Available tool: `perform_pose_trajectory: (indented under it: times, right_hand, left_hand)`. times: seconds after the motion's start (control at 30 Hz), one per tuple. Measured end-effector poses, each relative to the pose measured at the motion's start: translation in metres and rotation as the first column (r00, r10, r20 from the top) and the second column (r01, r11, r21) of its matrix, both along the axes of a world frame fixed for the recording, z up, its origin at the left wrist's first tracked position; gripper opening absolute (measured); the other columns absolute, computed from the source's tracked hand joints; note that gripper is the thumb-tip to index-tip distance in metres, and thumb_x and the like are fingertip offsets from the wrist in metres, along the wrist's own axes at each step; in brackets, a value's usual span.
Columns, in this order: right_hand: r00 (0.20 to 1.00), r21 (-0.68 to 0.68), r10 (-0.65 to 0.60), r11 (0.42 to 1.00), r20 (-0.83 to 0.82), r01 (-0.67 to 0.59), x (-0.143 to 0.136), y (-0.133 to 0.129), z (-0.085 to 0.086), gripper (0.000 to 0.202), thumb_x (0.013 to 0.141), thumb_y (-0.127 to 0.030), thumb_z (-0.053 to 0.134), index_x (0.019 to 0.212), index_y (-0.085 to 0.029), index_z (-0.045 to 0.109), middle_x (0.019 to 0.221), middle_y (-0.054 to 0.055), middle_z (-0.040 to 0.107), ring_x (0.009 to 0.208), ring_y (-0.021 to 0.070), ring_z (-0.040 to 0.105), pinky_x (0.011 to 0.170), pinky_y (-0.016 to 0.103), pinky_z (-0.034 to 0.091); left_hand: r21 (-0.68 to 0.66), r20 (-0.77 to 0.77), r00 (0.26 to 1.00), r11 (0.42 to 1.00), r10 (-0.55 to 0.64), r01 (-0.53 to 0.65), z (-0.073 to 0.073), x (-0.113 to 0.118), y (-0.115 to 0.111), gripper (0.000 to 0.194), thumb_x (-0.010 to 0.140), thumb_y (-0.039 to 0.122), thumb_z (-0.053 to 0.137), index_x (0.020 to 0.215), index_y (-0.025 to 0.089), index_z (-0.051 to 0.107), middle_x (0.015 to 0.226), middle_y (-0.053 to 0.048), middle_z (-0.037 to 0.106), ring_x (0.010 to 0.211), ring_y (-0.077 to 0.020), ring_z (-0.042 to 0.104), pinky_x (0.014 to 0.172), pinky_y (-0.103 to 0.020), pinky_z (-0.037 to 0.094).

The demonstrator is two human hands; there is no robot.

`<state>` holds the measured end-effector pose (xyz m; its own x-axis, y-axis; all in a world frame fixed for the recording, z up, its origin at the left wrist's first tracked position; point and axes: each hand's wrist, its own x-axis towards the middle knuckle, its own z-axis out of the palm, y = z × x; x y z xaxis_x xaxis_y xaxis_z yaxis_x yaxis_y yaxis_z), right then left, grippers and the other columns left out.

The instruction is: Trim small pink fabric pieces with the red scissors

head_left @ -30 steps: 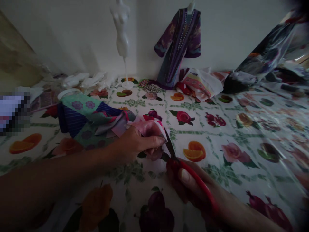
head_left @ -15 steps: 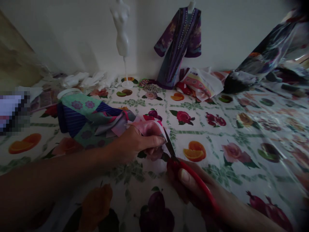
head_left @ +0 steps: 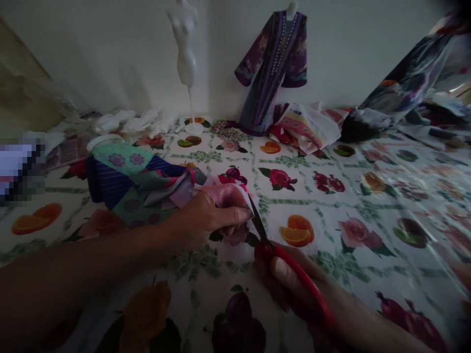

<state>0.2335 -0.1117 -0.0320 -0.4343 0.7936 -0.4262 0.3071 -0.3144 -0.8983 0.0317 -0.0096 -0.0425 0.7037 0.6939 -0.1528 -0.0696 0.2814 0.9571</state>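
My left hand (head_left: 206, 218) pinches the edge of a pink and white piece of fabric (head_left: 231, 195) between thumb and fingers. That piece joins a small patchwork garment (head_left: 147, 171) in green, navy stripe and pink, which trails off to the left on the table. In my right hand (head_left: 290, 274) is a pair of scissors (head_left: 305, 282) with red handles, the thumb in the handle loop. Their dark blades lie at the fabric's right edge, close to my left thumb tip. Whether the blades are parted there is hard to make out in the dim light.
A fruit-and-flower tablecloth (head_left: 294, 198) covers the table. Along the wall stand a bare white mini mannequin (head_left: 186, 49) and another wearing a purple robe (head_left: 274, 73). Beside them lies a bundle of cloth (head_left: 307, 128). White plastic pieces (head_left: 125, 120) sit back left, a plastic-wrapped bundle (head_left: 401, 83) right.
Almost nothing differs. Both hands, the fabric and the scissors stay in nearly the same place, with only a tiny shift of the scissors.
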Motion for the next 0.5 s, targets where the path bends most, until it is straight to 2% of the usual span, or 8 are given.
perform_pose_trajectory:
  times: [0.23,0.5]
  right_hand:
    - [1.0,-0.005,-0.012,1.0,-0.021,0.012,0.0007,-0.0017,-0.0037,0.055,0.098,-0.075,0.038,0.076,-0.026,0.048,0.068,0.0,0.049,0.06,0.0204,0.043,0.055,0.035,0.034]
    - [0.999,0.005,-0.033,0.999,-0.012,0.033,-0.0006,-0.0038,-0.006,0.055,0.099,-0.074,0.038,0.076,-0.025,0.047,0.068,-0.002,0.047,0.06,0.0174,0.042,0.054,0.032,0.034]
  left_hand:
    - [0.017,-0.025,1.0,1.0,0.005,-0.005,0.0012,0.0001,-0.0003,0.017,0.092,0.024,0.064,0.079,0.016,0.057,0.058,0.007,0.053,0.054,-0.0069,0.056,0.052,-0.019,0.04]
    - [0.024,-0.057,0.998,0.999,0.023,-0.022,0.0029,-0.0006,0.0,0.016,0.091,0.024,0.065,0.078,0.016,0.058,0.058,0.005,0.054,0.053,-0.007,0.053,0.051,-0.02,0.039]
